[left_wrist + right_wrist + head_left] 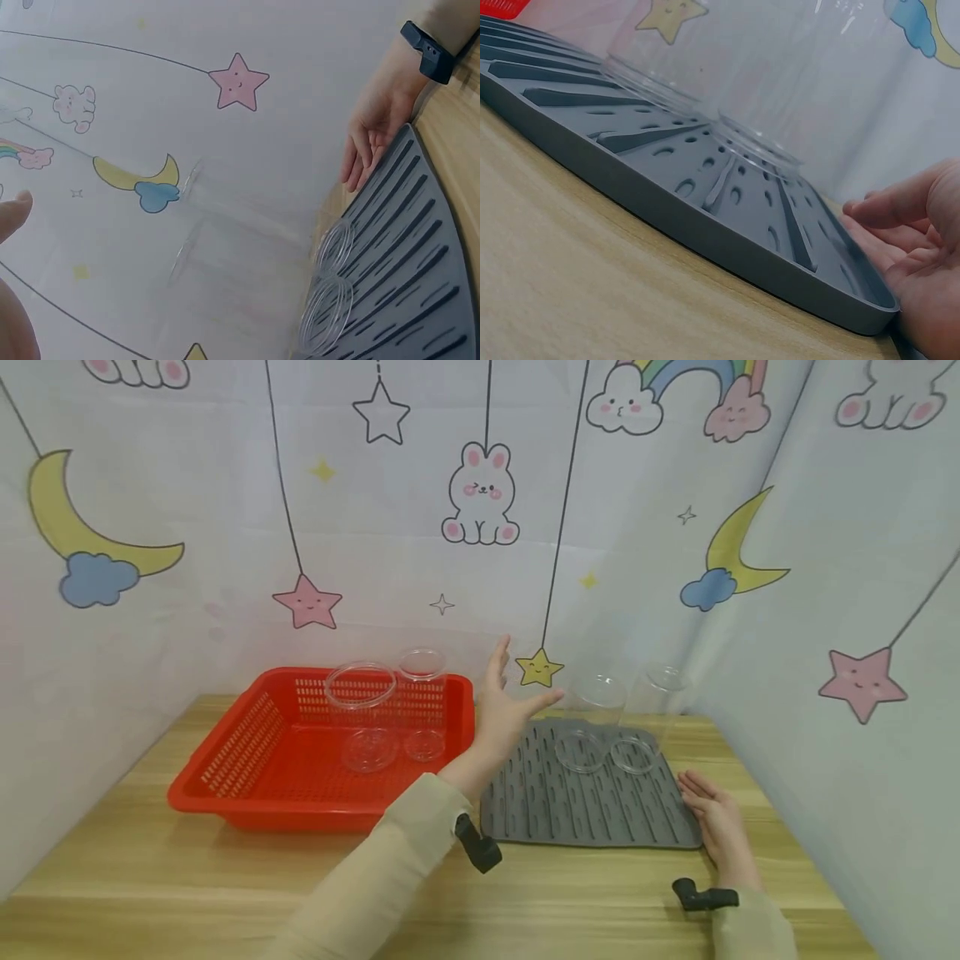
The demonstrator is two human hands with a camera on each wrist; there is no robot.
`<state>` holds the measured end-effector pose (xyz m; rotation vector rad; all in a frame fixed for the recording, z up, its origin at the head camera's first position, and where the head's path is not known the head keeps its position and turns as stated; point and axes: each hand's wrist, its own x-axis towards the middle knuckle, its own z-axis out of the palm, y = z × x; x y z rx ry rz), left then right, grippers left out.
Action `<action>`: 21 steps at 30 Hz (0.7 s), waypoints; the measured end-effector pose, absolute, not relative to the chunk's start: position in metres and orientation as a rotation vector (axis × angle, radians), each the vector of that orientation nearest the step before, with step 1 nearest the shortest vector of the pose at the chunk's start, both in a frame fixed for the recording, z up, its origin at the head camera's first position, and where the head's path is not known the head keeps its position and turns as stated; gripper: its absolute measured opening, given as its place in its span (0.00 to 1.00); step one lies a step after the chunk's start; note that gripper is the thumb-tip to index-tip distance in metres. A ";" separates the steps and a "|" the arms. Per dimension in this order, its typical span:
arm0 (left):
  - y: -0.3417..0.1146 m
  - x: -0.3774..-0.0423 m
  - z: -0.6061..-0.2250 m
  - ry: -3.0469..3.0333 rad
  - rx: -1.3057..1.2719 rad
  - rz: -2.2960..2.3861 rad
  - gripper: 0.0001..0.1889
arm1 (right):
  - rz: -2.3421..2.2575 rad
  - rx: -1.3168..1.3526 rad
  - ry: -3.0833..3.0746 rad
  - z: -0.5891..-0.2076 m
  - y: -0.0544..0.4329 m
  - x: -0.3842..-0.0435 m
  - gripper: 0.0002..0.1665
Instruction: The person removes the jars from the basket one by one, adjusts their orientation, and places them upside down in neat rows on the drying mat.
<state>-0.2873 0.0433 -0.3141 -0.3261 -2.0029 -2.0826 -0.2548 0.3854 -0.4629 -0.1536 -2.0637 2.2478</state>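
Observation:
My left hand [502, 714] is raised between the red basket [318, 820] and the grey ribbed drying mat [592, 827], thumb and fingers spread apart, holding nothing. On the mat's right half stand two clear cups upright side by side: a wider cup [588, 727] and a narrower cup [648, 722]. The wider one is nearest my left thumb. Beside the mat's right edge lies my right hand [712, 818], its fingers relaxed and gripping nothing; the right wrist view shows it close against the rim. Inside the basket are a wide clear cup [362, 718] and a slimmer clear cup [422, 710], both upright.
The wooden tabletop [585, 902] carries the basket on the left and the mat on the right. A white printed cloth [390, 543] rises behind and along both sides, close to the back of the basket and mat. Each wrist wears a dark band.

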 end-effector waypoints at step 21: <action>-0.105 -0.297 -0.292 -2.107 -0.046 -1.889 0.51 | 2.351 -0.081 -1.954 -0.466 0.385 -0.254 0.30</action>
